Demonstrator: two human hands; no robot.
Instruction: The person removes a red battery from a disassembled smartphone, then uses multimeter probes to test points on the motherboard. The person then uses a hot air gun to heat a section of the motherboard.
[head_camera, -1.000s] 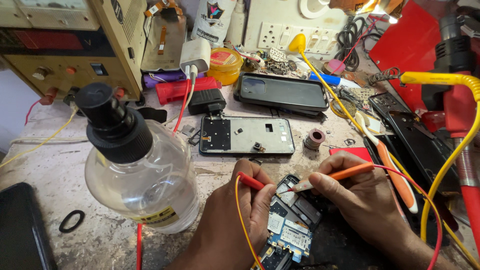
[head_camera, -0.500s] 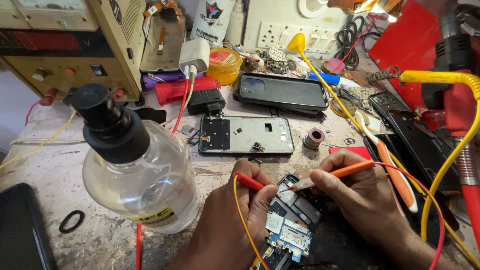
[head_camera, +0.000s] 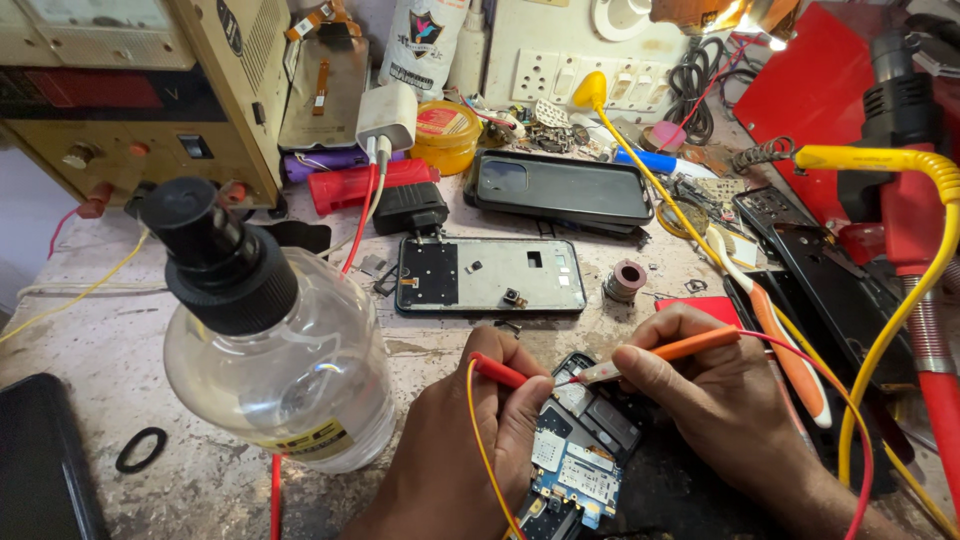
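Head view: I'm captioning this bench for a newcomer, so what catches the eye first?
A clear bottle with a black pump top looms at front left. Beside it, the left hand and right hand each press a probe to an opened phone board. A yellow cable arcs down the right side.

Left hand (head_camera: 455, 455): I see it low at centre, knuckles up, fingers curled tight in a pinch.
Right hand (head_camera: 725, 410): beside it, palm down, thumb and forefinger pinched, wrist running off bottom right.
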